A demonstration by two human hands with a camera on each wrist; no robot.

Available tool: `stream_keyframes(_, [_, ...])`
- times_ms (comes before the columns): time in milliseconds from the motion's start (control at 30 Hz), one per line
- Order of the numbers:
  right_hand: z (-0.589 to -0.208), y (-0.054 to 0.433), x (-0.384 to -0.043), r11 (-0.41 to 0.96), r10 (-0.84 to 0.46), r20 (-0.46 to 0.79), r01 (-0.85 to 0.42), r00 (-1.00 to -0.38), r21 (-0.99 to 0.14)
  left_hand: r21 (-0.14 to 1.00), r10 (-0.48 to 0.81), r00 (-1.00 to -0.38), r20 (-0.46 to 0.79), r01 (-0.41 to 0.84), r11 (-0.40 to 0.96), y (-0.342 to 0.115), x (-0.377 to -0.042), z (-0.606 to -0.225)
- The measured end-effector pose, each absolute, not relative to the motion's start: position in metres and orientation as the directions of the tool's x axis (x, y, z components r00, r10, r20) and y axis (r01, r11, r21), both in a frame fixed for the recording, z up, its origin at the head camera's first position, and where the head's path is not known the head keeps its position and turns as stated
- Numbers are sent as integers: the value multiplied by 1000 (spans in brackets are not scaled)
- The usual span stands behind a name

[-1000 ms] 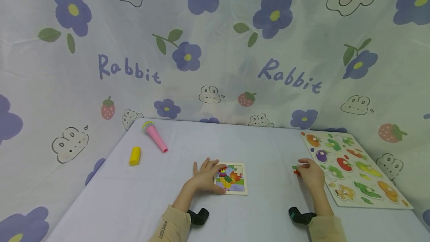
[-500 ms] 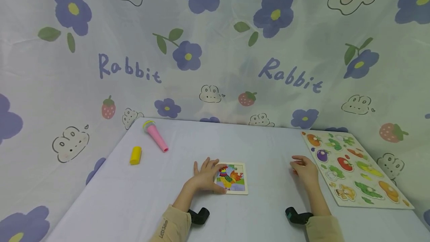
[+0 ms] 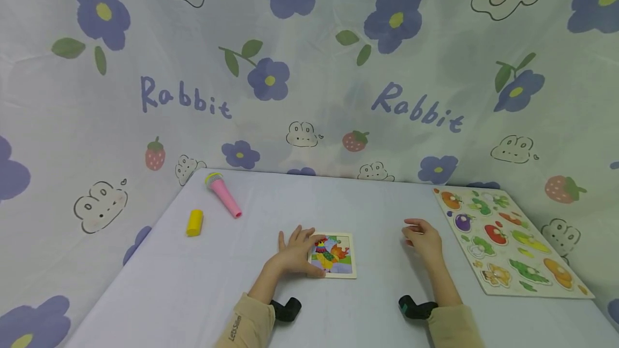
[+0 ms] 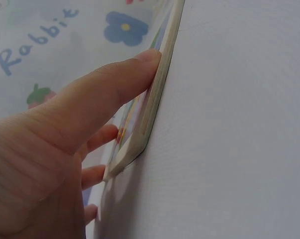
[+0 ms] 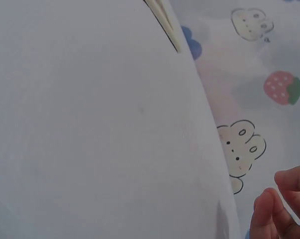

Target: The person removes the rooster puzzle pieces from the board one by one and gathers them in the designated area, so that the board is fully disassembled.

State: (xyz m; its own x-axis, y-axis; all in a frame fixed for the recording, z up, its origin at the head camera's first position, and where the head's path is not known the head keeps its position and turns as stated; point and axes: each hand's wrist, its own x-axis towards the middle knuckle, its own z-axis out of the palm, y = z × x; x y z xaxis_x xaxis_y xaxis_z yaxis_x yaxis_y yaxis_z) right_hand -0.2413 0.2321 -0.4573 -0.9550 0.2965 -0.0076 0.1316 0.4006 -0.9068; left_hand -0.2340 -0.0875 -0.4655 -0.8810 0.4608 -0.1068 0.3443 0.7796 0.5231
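My left hand point(image 3: 292, 256) rests at the left side of a small framed rooster puzzle point(image 3: 338, 267) on the white table. Its thumb lies on the near rim, its index finger over the upper left corner, and the other fingers spread on the cloth. In the left wrist view the thumb point(image 4: 115, 82) presses along the pale wooden frame point(image 4: 150, 114). My right hand point(image 3: 425, 243) hovers between the puzzle and a vegetable board, fingers bent and tips close together. No piece shows at its fingertips point(image 5: 269, 199) in the right wrist view; I cannot tell whether one is hidden there.
The vegetable puzzle board point(image 3: 508, 289) lies along the right side of the table. At the back left are a pink toy microphone point(image 3: 224, 197) and a yellow cylinder block point(image 3: 194, 223). A printed curtain point(image 3: 329, 69) hangs behind the table's far edge.
My right hand has moved left, away from the vegetable board. One second ago a small red and green piece showed at its fingertips; now it does not. The left hand and rooster puzzle stay put.
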Motion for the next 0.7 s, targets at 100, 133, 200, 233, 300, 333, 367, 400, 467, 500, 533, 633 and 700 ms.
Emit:
stream_keyframes(100, [-457, 226, -242, 376, 279, -3, 112, -960, -920, 531, 464, -879, -108, 343, 775, -88, -234, -465])
stream_keyframes(133, [-457, 224, -242, 365, 272, 0, 103, -962, -925, 533, 464, -879, -109, 342, 774, -88, -234, -465])
stream_keyframes(200, [-457, 220, -242, 353, 260, 3, 92, -966, -931, 536, 464, -879, -110, 341, 773, -88, -233, -464])
stream_keyframes(233, [-457, 219, -242, 347, 250, 4, 86, -968, -934, 534, 464, -879, -111, 341, 774, -88, -233, -464])
stream_keyframes(300, [-458, 215, -242, 336, 238, -4, 86, -971, -938, 527, 463, -880, -110, 343, 777, -88, -233, -464])
stream_keyframes(333, [-458, 214, -242, 328, 232, -9, 87, -973, -941, 522, 462, -880, -111, 343, 781, -88, -233, -464])
stream_keyframes(367, [-458, 212, -242, 325, 225, -14, 89, -974, -942, 519, 461, -880, -110, 345, 782, -88, -233, -464])
stream_keyframes(400, [-459, 211, -242, 320, 222, -18, 90, -975, -943, 516, 462, -880, -108, 348, 783, -88, -233, -464])
stream_keyframes(467, [-460, 207, -243, 305, 214, -22, 88, -977, -948, 514, 463, -880, -106, 351, 783, -88, -232, -464])
stream_keyframes(500, [-459, 206, -243, 302, 208, -20, 84, -978, -950, 512, 464, -879, -105, 353, 783, -88, -232, -463])
stream_keyframes(533, [-459, 204, -243, 299, 205, -17, 80, -979, -951, 511, 465, -879, -104, 354, 783, -88, -232, -463])
stream_keyframes(633, [-458, 199, -242, 290, 196, -9, 67, -981, -955, 510, 469, -877, -102, 359, 782, -88, -231, -462])
stream_keyframes(700, [-457, 196, -242, 287, 190, -8, 63, -982, -956, 506, 470, -877, -102, 361, 783, -89, -231, -462])
